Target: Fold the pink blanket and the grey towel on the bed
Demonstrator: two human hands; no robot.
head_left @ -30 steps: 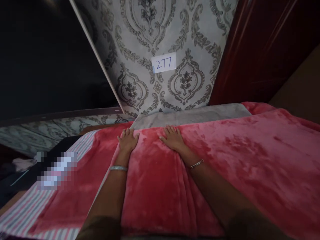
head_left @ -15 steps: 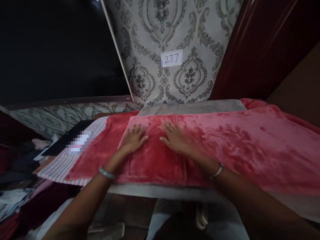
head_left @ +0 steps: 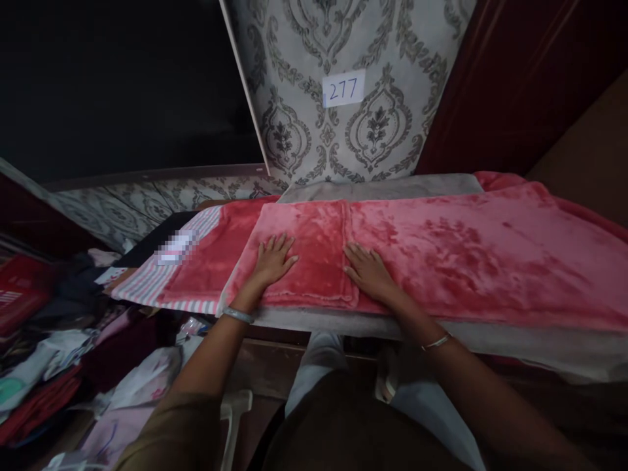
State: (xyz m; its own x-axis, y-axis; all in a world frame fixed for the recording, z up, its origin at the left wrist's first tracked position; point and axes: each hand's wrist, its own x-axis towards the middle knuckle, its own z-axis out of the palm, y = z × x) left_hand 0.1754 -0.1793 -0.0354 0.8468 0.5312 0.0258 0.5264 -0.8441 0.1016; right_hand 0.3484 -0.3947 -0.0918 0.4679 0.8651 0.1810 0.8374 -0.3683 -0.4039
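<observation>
A plush pink-red blanket (head_left: 471,255) stretches across the surface before me, with a folded-over panel at its left part. My left hand (head_left: 273,260) lies flat on that panel, fingers spread. Just right of the panel's seam, my right hand (head_left: 370,269) rests flat on the plush, fingers stretched out. Neither hand grips anything. At the left end a striped edge (head_left: 147,275) in white, pink and grey shows, with a blurred patch over part of it. Beneath the blanket lies a grey cloth (head_left: 383,191), visible behind and along the front.
A large dark screen (head_left: 122,85) stands at the back left. A paper marked 277 (head_left: 343,89) is stuck to the patterned wall. Heaped clothes and bags (head_left: 118,366) lie low on the left. A dark red panel (head_left: 500,85) rises at the right.
Both hands have shifted apart, the right one moving rightward across the seam. The folded panel looks flatter and its front edge now shows. The camera has tilted down.
</observation>
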